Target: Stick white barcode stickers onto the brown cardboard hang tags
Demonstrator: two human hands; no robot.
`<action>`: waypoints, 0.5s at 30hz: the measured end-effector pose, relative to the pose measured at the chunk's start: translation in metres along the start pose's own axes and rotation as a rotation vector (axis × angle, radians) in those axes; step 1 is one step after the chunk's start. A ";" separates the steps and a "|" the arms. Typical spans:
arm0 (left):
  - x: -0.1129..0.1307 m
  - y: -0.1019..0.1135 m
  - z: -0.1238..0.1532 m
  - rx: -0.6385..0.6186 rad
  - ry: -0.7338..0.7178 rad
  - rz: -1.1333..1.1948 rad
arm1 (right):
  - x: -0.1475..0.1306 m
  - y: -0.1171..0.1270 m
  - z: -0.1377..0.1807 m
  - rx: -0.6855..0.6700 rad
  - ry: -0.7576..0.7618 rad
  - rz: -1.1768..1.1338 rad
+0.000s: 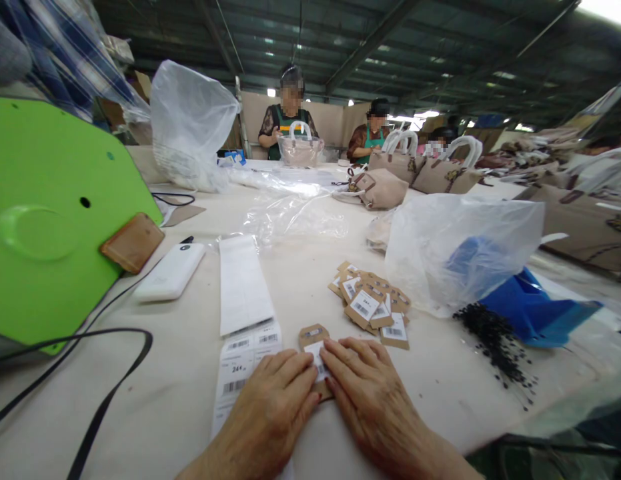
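Note:
A brown cardboard hang tag (pixel 313 331) with a white barcode label lies flat on the table in front of me. My left hand (pixel 275 407) rests over its left side, fingers stretched out and fingertips on the label. From the right, my right hand (pixel 375 393) lies flat with its fingertips on the same label; the two hands cover much of the tag. Partly under my left hand runs a strip of printed price labels (pixel 237 370), folded with its white back up farther away. Beyond my right hand is a loose pile of labelled tags (pixel 373 300).
At left stand a green machine panel (pixel 55 220), a phone (pixel 133 243), a white power bank (pixel 173 272) and black cords. To the right lie black tag strings (pixel 495 343), a blue wrapper (pixel 540 310) and a plastic bag (pixel 420 247). Handbags (pixel 383 189) and co-workers are across the table.

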State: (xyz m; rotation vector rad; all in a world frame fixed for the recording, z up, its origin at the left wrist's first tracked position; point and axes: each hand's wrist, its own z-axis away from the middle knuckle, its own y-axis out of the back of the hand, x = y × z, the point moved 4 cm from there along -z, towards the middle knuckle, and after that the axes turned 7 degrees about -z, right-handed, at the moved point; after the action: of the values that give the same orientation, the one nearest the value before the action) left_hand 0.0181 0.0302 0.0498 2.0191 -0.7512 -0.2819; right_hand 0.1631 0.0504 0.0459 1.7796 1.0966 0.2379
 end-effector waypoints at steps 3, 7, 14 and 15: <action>-0.001 0.001 -0.001 0.012 0.026 -0.011 | 0.002 0.001 0.000 0.015 -0.021 0.043; -0.001 -0.002 -0.001 -0.008 0.026 -0.045 | 0.000 -0.003 -0.007 -0.060 -0.011 0.007; -0.002 -0.004 0.002 0.003 0.057 -0.038 | 0.002 0.013 -0.005 -0.111 -0.023 -0.260; -0.002 -0.005 0.003 0.005 0.052 -0.045 | 0.007 0.014 -0.008 -0.080 -0.115 -0.306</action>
State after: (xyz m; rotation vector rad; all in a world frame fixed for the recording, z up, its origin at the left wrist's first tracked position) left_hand 0.0170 0.0311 0.0437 2.0419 -0.6755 -0.2528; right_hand 0.1704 0.0589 0.0589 1.5115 1.2396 -0.0066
